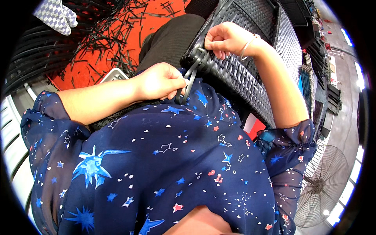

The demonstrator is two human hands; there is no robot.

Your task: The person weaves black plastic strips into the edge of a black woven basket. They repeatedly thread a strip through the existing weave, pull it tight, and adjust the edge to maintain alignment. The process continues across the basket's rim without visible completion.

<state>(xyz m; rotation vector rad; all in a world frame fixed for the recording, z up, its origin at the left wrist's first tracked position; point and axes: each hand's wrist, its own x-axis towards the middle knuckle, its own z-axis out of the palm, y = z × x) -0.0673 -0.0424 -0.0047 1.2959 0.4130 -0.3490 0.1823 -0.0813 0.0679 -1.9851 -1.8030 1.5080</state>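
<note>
My left hand [166,82]: pinching a flat, glossy black strip [191,83], looped below the near corner of a black woven-wicker furniture piece [237,76]. My right hand [227,40]: curled there, grip unclear. Visible faces woven; strip end apparently unfinished.

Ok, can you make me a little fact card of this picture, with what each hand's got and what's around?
Left hand: pinching a dark strip
Right hand: fingers curled, over the edge of the black woven piece; can't tell if they grip anything
Floor: red, with black scraps scattered on it
Clothes: dark blue top with stars
Lower right: big round fan
</note>
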